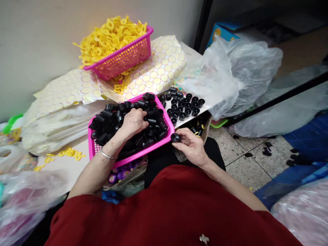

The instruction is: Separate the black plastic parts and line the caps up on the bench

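Note:
My left hand (135, 120), with a bracelet at the wrist, reaches into a pink plastic basket (133, 156) heaped with black plastic cylinders (105, 124). Its fingers are curled around one black cylinder (151, 121) on the pile. To the right of the basket's corner, my right hand (191, 145) pinches a round black plastic piece (175, 137) between thumb and fingers. A group of black caps (188, 112), most of them standing upright with a hole in the middle, is spread on the white tabletop just beyond.
A second pink basket (125, 53) full of yellow plastic pieces (112, 37) stands behind on sticker sheets (161, 68). Clear plastic bags (230, 71) crowd the right side. Below the table edge are purple items (120, 175) and a box of black-and-yellow pieces (198, 128). Black pieces (267, 150) lie on the floor.

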`<state>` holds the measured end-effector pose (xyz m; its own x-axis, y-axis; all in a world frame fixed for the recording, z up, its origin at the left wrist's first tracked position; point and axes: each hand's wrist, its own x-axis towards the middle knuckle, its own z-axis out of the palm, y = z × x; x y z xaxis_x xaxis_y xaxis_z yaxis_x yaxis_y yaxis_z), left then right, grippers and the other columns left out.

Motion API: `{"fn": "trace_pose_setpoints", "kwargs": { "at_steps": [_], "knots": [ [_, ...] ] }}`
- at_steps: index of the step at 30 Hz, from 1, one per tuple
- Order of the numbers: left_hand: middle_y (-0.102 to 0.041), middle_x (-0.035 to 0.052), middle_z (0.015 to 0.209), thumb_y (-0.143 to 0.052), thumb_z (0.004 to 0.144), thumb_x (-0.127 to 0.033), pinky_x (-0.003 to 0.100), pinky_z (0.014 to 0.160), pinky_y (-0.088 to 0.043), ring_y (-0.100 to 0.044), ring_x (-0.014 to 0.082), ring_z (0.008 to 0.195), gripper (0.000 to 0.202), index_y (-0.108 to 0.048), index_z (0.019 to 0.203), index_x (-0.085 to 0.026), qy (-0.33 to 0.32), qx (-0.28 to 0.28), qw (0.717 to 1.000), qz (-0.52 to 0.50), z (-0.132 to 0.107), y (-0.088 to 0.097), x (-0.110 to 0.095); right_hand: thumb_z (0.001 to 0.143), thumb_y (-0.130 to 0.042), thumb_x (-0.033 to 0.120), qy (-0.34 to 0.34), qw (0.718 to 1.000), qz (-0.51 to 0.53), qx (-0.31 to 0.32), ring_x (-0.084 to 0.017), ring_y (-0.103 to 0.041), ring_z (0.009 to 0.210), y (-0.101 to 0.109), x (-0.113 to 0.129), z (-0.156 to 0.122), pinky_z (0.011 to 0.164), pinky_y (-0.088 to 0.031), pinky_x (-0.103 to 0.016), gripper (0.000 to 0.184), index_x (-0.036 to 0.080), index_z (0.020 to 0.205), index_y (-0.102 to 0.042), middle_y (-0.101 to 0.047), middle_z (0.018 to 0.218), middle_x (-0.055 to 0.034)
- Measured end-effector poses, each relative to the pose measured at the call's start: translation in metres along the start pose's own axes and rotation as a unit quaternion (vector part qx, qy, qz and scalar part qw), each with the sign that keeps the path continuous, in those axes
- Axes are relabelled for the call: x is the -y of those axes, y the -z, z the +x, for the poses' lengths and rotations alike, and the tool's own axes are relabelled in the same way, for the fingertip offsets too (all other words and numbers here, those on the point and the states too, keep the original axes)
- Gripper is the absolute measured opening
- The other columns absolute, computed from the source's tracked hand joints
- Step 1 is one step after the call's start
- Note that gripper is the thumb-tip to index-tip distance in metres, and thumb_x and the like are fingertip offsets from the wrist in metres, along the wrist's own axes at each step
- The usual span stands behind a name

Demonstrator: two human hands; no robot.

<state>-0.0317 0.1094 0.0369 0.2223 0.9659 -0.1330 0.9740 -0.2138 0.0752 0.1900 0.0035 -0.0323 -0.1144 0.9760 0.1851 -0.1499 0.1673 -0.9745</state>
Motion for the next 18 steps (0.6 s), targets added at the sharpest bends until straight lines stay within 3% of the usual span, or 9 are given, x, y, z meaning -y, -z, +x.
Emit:
{"fn": "trace_pose_setpoints", "kwargs": {
  "at_steps": [4,10,14,18],
  "knots": [
    [-0.07,0.0106,0.085,-0.059,0.07,-0.024,0.037,0.075,-0.048,-0.064,0.0313,0.094,0.018,-0.072,0.082,-0.02,0.018,-0.015,0.999,0.047,0.001,0.0,0.001,0.075,-0.072,0.022,-0.003,1.0,0.01,0.005,-0.014,-0.059,0.087,0.002,0.0,-0.001,0.07,-0.058,-0.027,0.025,0.021,0.098,-0.064,-0.054,0.097,-0.0043],
    [-0.073,0.0102,0.089,-0.058,0.067,-0.026,0.039,0.076,-0.047,-0.065,0.0343,0.094,0.03,-0.076,0.091,-0.022,0.092,-0.042,0.995,0.018,-0.008,0.012,0.034,0.075,-0.072,0.02,0.003,1.0,0.016,-0.012,-0.013,-0.058,0.084,0.01,-0.001,-0.004,0.067,-0.056,-0.025,0.025,0.021,0.098,-0.064,-0.053,0.096,-0.0034],
    [-0.072,0.0086,0.088,-0.055,0.068,-0.022,0.036,0.073,-0.045,-0.064,0.0308,0.089,0.022,-0.075,0.075,-0.023,0.058,-0.012,0.997,0.041,-0.011,0.014,0.052,0.074,-0.073,0.021,-0.019,0.999,0.032,-0.021,-0.012,-0.057,0.079,0.013,-0.003,-0.006,0.062,-0.056,-0.024,0.023,0.021,0.096,-0.064,-0.052,0.093,-0.0025],
    [-0.07,0.0073,0.089,-0.053,0.074,-0.022,0.035,0.074,-0.043,-0.06,0.0269,0.087,0.022,-0.075,0.076,-0.023,-0.005,-0.019,1.0,0.023,-0.006,0.006,0.05,0.073,-0.073,0.016,-0.022,0.999,0.041,-0.012,-0.011,-0.057,0.078,0.013,-0.005,-0.006,0.062,-0.055,-0.022,0.025,0.021,0.096,-0.066,-0.053,0.094,-0.0017]
  ]
}}
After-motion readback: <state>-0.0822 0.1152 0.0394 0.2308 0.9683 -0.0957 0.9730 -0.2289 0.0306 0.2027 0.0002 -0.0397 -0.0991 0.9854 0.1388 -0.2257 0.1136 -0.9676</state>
